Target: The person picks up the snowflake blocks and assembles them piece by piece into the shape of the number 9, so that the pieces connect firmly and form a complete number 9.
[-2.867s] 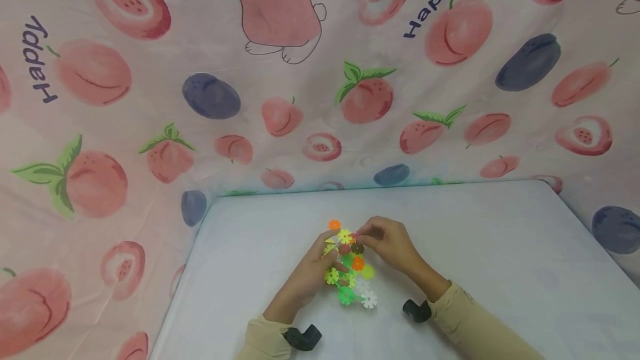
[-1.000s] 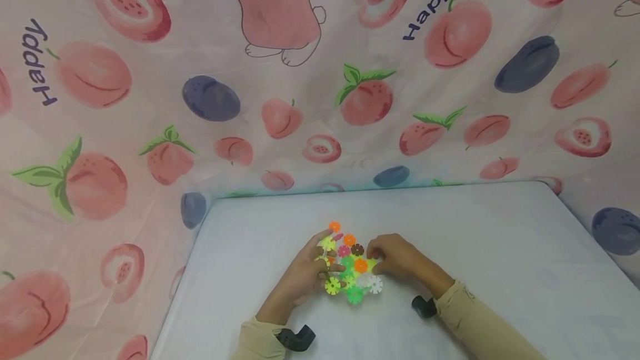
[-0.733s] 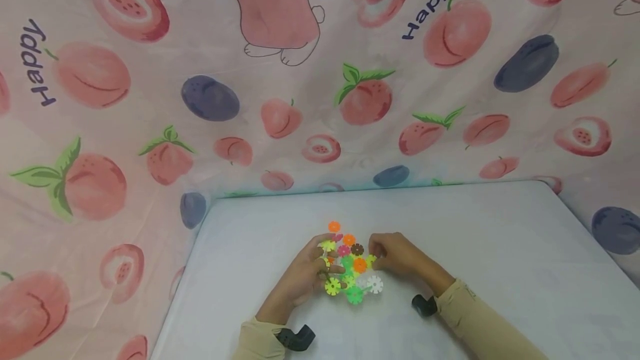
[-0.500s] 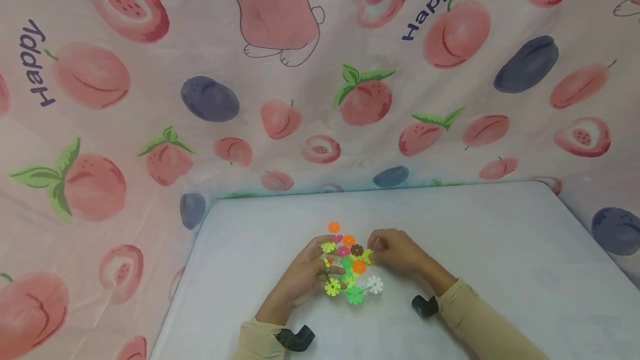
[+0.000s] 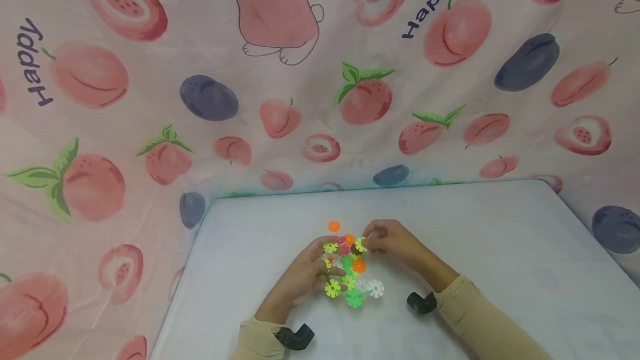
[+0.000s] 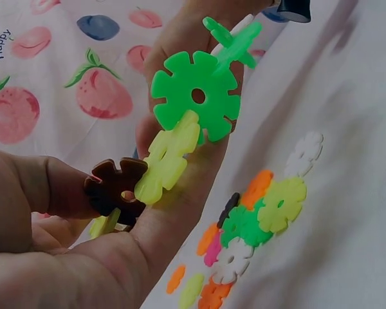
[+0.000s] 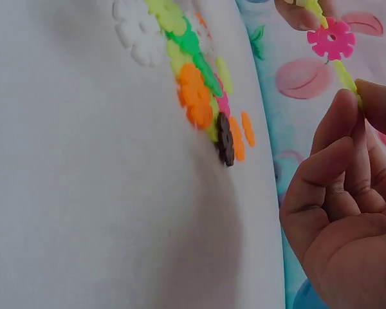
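Note:
My left hand (image 5: 300, 276) holds a chain of notched plastic flower discs between thumb and fingers. In the left wrist view, a brown disc (image 6: 106, 190) sits at its fingertips, joined to a yellow disc (image 6: 170, 158) and a green disc (image 6: 174, 96). A pink disc (image 7: 318, 42) sticks out from the chain near the left fingertips in the right wrist view. My right hand (image 5: 392, 243) pinches another yellow disc (image 7: 346, 78) by thumb and forefinger, its edge against the pink disc; whether the slots interlock I cannot tell.
Beneath the hands, several loose discs lie on the white table (image 5: 475, 238), among them an orange one (image 7: 194, 93), a dark brown one (image 7: 225, 138) and a white one (image 5: 375, 288). A fruit-print cloth (image 5: 300, 82) hangs behind. Black wrist devices (image 5: 296, 338) sit at both cuffs.
My right hand left the chain, took a yellow disc from the right side of the loose discs, then carried it up and left to the pink disc. My left hand stays nearly in place.

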The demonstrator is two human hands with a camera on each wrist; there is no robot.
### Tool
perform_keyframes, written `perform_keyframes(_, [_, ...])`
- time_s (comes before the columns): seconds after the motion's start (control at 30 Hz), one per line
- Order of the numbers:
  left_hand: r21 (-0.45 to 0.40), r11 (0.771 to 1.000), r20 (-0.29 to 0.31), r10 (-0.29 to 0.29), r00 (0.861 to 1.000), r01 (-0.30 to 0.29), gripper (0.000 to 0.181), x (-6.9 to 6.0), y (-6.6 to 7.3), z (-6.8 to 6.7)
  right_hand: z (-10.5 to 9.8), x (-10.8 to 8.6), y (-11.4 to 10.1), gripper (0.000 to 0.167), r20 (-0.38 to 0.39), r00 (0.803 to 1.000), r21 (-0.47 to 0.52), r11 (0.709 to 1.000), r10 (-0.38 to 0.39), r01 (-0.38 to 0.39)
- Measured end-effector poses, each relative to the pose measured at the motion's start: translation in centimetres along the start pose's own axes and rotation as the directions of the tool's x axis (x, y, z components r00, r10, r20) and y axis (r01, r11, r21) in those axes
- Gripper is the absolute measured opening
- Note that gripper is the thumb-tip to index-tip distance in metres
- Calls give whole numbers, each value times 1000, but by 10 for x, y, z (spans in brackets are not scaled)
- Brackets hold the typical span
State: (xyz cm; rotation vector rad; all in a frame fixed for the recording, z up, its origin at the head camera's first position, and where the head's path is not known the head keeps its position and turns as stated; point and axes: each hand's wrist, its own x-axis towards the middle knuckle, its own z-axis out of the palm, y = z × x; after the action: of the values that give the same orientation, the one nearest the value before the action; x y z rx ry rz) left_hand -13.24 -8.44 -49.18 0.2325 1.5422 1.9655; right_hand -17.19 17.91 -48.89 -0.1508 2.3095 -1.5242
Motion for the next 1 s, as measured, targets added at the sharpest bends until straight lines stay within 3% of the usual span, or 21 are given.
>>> perform_keyframes(0.37, [-25,1000,53,-5,999,6,66,-2,1,1,6,0,-13,24,-26,998,130,990,58,-54])
perform_keyframes(0.77, [1,1000,86,10,996,-10,64,-1,2,3,6,-3,-15,24,8,1000,181,983,-24,23])
perform_keyframes(1.0, [35,999,89,8,996,-12,41,1,2,4,5,-3,-15,25,31,998,193,980,-58,51])
